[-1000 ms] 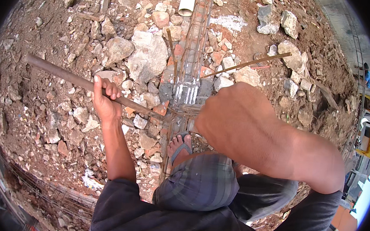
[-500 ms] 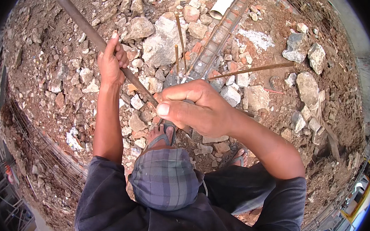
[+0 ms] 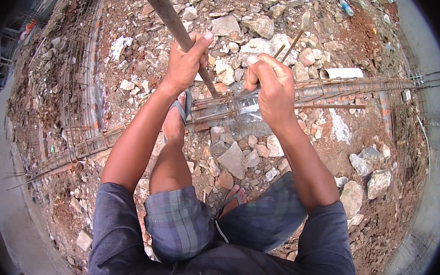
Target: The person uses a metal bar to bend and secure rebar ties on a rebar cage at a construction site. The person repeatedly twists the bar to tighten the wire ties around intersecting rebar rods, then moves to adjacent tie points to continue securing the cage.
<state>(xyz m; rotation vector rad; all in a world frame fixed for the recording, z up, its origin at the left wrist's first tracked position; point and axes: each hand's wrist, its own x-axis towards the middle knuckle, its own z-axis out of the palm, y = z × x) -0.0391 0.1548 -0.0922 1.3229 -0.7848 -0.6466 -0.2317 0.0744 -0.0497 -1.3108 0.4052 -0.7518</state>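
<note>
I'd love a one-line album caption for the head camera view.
The left hand grips a long, round brown bar slanting toward a rusty steel rebar cage amid pale broken stones.

Inscriptions: none legible. Labels, brands, numbers, signs: none readable in the head view, on any item shown.

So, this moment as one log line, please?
left hand: grips brown rod; right hand: curled, contents unclear; nearby: rebar cage, white pipe
</note>
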